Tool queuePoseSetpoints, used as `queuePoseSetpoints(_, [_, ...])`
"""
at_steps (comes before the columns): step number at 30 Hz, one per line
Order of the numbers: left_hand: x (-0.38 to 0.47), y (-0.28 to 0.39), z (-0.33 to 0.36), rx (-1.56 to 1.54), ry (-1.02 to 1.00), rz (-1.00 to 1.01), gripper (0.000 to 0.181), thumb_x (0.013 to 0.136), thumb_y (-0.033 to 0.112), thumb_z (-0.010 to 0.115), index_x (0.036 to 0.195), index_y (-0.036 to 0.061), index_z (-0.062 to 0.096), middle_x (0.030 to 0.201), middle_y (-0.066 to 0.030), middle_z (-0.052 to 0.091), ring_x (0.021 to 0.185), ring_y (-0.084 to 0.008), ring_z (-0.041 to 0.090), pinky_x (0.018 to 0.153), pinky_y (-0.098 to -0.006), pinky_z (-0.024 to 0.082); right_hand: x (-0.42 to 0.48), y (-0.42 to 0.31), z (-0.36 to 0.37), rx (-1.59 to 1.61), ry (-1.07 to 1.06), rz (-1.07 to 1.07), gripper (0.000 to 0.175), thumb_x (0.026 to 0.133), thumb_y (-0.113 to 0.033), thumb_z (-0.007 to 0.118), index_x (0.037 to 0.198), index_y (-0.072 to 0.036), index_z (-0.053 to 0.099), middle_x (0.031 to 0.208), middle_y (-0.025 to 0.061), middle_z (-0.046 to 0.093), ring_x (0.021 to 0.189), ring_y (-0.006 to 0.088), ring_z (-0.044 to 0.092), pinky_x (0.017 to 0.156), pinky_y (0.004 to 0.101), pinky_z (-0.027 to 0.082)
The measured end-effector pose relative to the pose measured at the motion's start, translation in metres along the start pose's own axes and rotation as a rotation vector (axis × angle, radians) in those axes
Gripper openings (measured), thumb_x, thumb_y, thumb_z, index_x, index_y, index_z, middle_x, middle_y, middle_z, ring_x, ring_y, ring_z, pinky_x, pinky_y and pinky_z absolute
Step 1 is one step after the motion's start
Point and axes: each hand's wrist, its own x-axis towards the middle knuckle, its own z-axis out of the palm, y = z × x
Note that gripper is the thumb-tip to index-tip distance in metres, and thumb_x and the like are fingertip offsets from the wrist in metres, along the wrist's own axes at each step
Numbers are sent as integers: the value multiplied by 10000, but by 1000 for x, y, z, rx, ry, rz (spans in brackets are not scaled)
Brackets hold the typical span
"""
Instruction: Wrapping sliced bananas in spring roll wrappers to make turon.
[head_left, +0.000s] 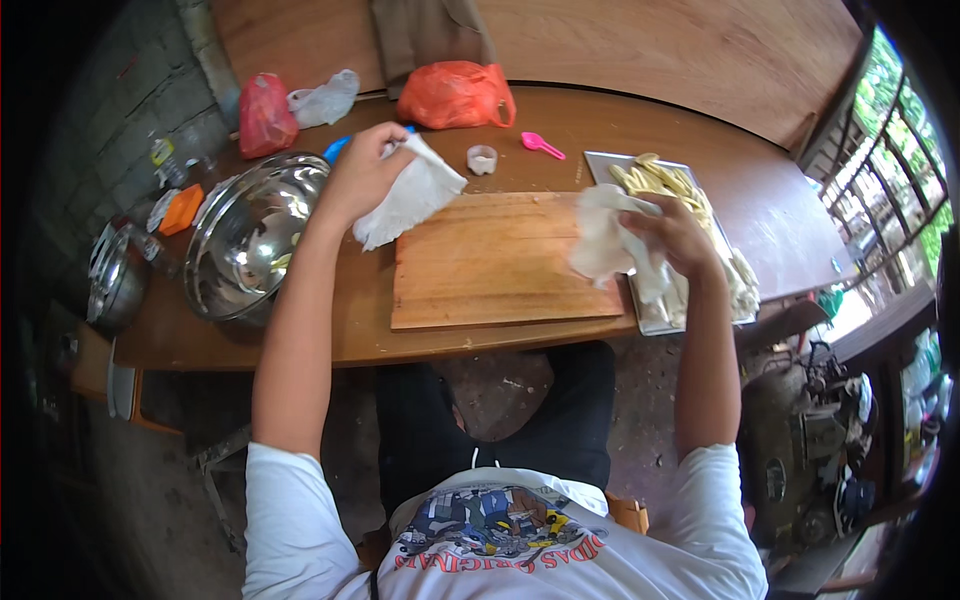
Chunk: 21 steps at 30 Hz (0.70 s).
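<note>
My left hand (367, 169) grips a stack of thin white wrapper sheets (416, 196) by its upper edge, over the left end of a wooden board (495, 262). On the right, my right hand (671, 229) holds a limp, slightly blurred white sheet (604, 232) between thumb and fingers, above the board's right end. Beneath and behind that hand lies a metal tray (646, 319) with yellowish, finger-like food pieces (667, 184) at its back and paler pieces along its right side. The board's wood surface shows bare between my hands.
A big steel bowl (247, 247) stands left of the board. Behind the board are a small clear cup (481, 160), a pink scoop (541, 145) and a red plastic bag (456, 96). Further left are an orange container (181, 210) and a pink bag (266, 116).
</note>
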Motion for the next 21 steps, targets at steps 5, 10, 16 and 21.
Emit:
queuePoseSetpoints(5, [89,-33,-25,333,-6,-83,407,993,354,700,1122,-10,828,1054,-268,825,977,-381,811,891,-475,601,-12,-9,5,1,112,-60,338,989,-241,872,1177,33,808,965,73,804,815,159,731,746,324,574])
queuePoseSetpoints(10, [140,-102,-70,839,-45,-443,517,1011,333,732,1369,-39,736,1271,-291,787,1228,-408,764,1090,-483,580,0,-13,38,268,48,-42,332,1044,-237,824,1229,36,794,1016,58,806,867,144,754,783,322,601])
queuePoseSetpoints(16, [100,10,-7,370,-151,-118,739,1039,329,794,1645,9,519,1655,-255,575,1529,-407,568,1262,-485,472,27,-20,59,557,-132,-1,354,1116,-198,733,1389,27,710,1169,61,782,1032,152,760,891,339,627])
queuePoseSetpoints(21, [10,43,110,-688,-526,-15,742,1066,347,828,1655,21,516,1628,-145,610,1492,-224,583,1280,-400,436,30,-40,51,533,-415,-21,284,1101,-191,756,1326,-18,736,1118,48,795,973,142,770,875,334,629])
